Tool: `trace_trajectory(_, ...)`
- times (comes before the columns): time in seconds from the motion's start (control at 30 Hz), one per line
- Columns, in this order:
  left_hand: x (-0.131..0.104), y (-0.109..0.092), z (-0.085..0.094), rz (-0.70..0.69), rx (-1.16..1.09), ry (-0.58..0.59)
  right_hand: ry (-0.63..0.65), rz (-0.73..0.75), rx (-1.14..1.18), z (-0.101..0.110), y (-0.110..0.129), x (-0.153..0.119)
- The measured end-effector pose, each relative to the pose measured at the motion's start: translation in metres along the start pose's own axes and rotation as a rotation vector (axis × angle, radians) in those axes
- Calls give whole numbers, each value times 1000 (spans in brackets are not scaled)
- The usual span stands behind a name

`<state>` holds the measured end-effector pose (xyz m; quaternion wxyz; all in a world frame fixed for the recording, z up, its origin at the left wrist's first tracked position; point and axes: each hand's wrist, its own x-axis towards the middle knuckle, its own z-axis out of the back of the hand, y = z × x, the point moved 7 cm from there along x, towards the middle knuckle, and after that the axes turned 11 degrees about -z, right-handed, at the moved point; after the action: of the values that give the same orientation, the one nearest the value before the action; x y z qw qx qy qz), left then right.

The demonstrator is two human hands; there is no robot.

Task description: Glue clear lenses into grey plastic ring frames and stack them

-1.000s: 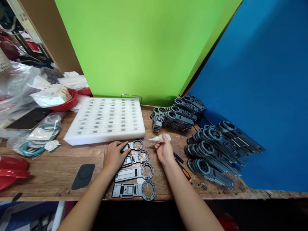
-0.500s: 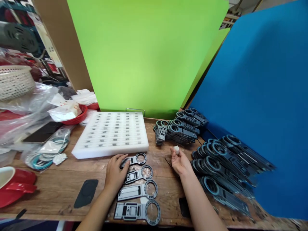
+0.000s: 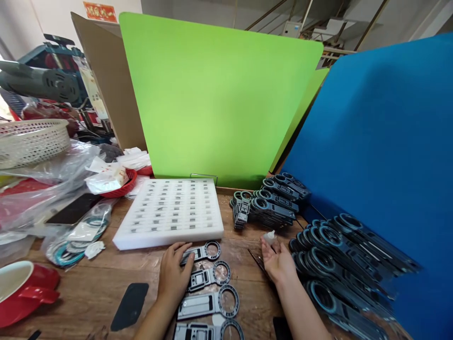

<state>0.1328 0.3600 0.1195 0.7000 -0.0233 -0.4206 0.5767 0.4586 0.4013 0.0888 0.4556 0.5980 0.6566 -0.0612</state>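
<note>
My left hand [image 3: 176, 271] lies palm down, fingers apart, over the topmost grey ring-ended bracket [image 3: 198, 254]; I cannot tell whether it presses on it. Below it in a column are a second bracket [image 3: 200, 279], a third [image 3: 198, 306] with a plain long plate, and a fourth [image 3: 194, 332] cut off by the frame's lower edge. My right hand [image 3: 279, 264] is palm up with its fingers loosened and spread. At its fingertips is a small whitish translucent bottle [image 3: 270, 237] with a pointed tip. A thin dark stick [image 3: 255, 259] lies left of this hand.
A white foam tray [image 3: 168, 238] with rows of small metal pieces stands at the back. Stacked brackets [image 3: 276, 205] lie behind my right hand, and more [image 3: 336, 250] to its right. A red mug [image 3: 38, 288], a dark phone [image 3: 74, 209] and a black pad [image 3: 130, 306] are left.
The view has tilted upward. My right hand's fingers have loosened and spread around the small bottle, which sits slightly farther right. My left hand stays on the topmost bracket.
</note>
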Motion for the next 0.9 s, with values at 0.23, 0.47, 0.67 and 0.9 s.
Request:
trace_trajectory(0.23, 22, -2, 17, -139, 123, -64, 166, 464, -724, -60, -35, -51)
trace_trajectory(0.47, 27, 6, 24, -224, 248, -89, 268, 941, -1780, -238, -66, -10)
trace_trajectory(0.67, 22, 7, 28, -196, 183, -154, 247, 880, -2105, -289, -75, 52)
trace_trajectory(0.9, 20, 5, 18, -242, -7, -47, 266, 933, -2044, -299, -64, 44)
